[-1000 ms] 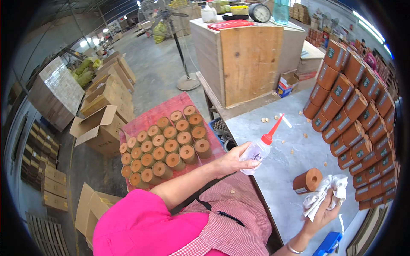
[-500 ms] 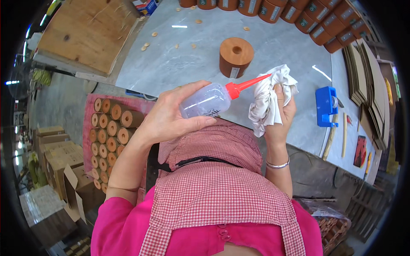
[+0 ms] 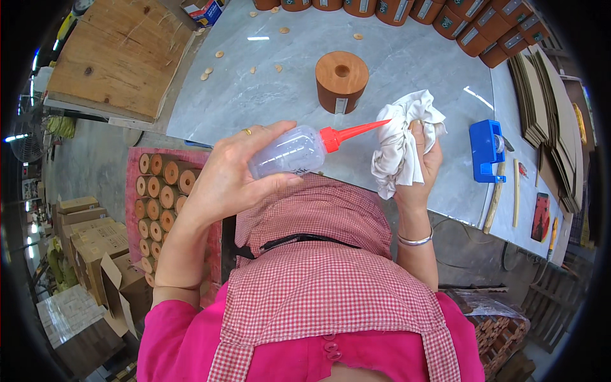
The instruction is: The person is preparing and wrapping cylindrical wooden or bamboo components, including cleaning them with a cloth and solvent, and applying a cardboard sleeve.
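My left hand (image 3: 232,169) is wrapped round a clear plastic squeeze bottle (image 3: 289,151) with a long red nozzle. The bottle lies nearly level, its nozzle pointing right, and the tip reaches the edge of a crumpled white cloth (image 3: 401,143). Whether the tip touches the cloth I cannot tell. That cloth is bunched in my right hand (image 3: 425,156), with the thumb pressed on top. Beyond both hands, a reddish-brown wooden cylinder (image 3: 341,83) with a hole in its top and a small pale label stands upright on the grey table (image 3: 267,83).
Several similar labelled cylinders (image 3: 394,9) line the table's far edge. On the right are a blue tape dispenser (image 3: 487,151), wooden sticks (image 3: 515,194), a phone (image 3: 541,216) and stacked cardboard (image 3: 554,121). Bored wooden cylinders (image 3: 156,188) lie stacked at left, below a wooden board (image 3: 114,60).
My left hand has drawn the bottle a little to the left, so its nozzle tip sits nearer the cloth's left edge. The view has shifted slightly.
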Demonstrator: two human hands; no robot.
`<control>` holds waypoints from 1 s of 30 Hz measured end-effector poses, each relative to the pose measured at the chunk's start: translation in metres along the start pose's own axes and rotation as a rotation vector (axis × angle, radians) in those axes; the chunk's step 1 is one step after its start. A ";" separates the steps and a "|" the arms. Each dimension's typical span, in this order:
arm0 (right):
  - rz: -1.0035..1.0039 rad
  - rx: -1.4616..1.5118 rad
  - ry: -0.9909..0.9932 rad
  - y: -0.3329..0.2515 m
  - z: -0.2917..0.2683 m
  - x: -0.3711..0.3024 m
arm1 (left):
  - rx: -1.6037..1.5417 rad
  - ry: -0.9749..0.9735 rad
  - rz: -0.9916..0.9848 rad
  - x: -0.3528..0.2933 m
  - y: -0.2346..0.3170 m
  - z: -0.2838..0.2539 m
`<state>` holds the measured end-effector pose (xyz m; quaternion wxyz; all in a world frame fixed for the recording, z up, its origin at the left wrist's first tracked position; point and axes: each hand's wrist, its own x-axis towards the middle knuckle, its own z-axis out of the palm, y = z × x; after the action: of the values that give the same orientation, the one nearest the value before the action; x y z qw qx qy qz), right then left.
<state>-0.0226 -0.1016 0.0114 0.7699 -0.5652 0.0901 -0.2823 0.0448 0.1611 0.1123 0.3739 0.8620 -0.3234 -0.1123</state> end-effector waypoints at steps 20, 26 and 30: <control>0.081 0.069 0.005 0.001 -0.006 -0.004 | -0.004 0.098 0.061 -0.012 -0.010 0.011; -0.057 -0.112 0.054 -0.007 0.015 -0.001 | -0.419 0.142 -0.042 -0.008 -0.040 0.050; -0.070 -0.086 0.035 0.004 -0.010 0.008 | -0.660 0.383 -0.095 -0.010 -0.076 0.018</control>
<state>-0.0196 -0.1133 0.0051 0.7329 -0.5956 0.0956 -0.3147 0.0648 0.1955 0.0448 0.6791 0.7149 -0.1536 -0.0644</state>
